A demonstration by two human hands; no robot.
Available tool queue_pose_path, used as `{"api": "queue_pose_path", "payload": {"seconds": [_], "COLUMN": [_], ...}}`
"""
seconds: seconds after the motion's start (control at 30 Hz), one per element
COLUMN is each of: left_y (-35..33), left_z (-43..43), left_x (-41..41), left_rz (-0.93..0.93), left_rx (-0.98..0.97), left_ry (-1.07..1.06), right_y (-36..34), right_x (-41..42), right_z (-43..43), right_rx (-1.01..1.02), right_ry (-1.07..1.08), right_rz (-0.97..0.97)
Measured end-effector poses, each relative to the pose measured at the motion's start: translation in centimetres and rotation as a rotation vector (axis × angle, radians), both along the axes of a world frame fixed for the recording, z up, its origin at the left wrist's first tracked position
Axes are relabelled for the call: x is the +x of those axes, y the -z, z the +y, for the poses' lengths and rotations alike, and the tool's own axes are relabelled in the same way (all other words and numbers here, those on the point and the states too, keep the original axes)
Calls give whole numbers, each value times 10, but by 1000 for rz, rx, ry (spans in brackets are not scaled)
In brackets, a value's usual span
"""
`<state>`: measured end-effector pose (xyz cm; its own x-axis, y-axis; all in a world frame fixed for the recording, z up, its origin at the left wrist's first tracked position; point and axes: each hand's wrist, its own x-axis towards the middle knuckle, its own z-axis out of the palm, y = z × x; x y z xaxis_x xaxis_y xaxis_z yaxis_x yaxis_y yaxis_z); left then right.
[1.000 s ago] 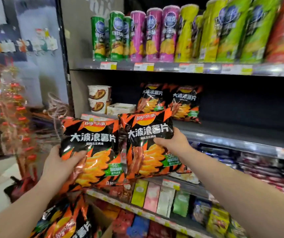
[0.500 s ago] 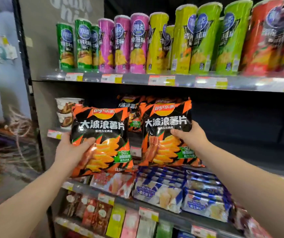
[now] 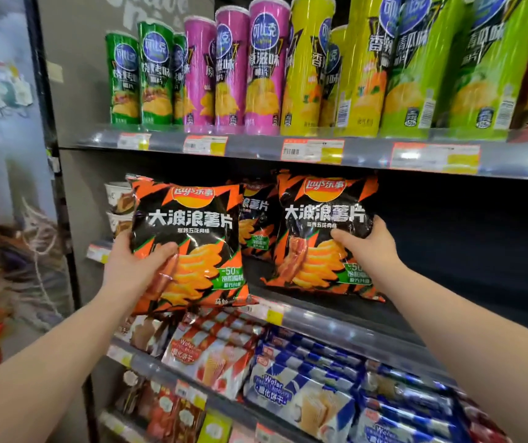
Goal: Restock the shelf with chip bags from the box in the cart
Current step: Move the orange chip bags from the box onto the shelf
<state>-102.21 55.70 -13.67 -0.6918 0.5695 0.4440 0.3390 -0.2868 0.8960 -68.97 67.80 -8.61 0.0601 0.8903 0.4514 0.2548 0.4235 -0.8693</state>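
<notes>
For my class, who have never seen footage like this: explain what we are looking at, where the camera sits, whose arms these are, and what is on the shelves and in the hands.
There is no machine here. A person wears a camera on the head, so you see their own two bare arms reaching forward in a shop aisle. The left hand grips one black and orange chip bag in front of the shelf edge. The right hand holds a second bag whose bottom edge is at the middle shelf. A matching bag already stands further back on that shelf, and the space to the right looks dark and bare. Above stand tall chip tubes in green, pink and yellow. Below lie wafer packs.
</notes>
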Motion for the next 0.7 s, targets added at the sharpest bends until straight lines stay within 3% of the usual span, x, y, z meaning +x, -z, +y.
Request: {"api": "queue_pose_path", "payload": {"seconds": [0.37, 0.7], "left_y": [-16, -12], "left_z": [86, 174], "left_x": [-51, -70], "left_rz": [127, 73], "left_rx": [16, 48], "left_ry": [119, 366], "right_y": [27, 32], "right_x": [-29, -35], "right_z": [22, 29], "right_rx": [-101, -240], "right_ry": [109, 117], "right_rz": [43, 6]}}
